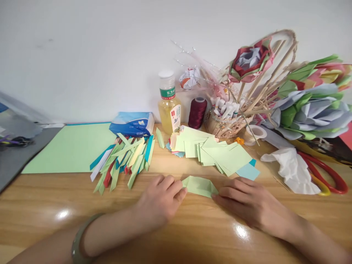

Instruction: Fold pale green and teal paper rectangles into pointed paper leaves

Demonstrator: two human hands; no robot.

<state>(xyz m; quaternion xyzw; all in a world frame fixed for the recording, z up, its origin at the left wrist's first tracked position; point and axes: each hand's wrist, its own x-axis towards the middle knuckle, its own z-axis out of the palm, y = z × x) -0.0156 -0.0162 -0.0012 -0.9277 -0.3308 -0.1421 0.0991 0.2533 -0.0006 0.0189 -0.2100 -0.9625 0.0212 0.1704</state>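
Observation:
A small piece of light green paper [199, 186] lies low over the wooden table, its edges creased and its corners folded. My left hand [163, 196] pinches its left end between thumb and fingers. At the right end, my right hand [249, 201] has its fingers closed on the other corner, fingertips partly hidden. Just behind the piece rests a spread stack of light green paper sheets [228, 154], with blue ones under it. To the left of my left hand lies a pile of folded paper strips [123, 159], mostly green, with some red, blue and white.
Behind stand a drink bottle [168, 106], a dark red thread spool [197, 113] and a basket [222, 126] holding markers and sticks. Paper flowers [316, 110], crumpled tissue [293, 170] and red-handled scissors [327, 172] are at right. A tissue pack [132, 124] sits on a large green sheet [63, 154].

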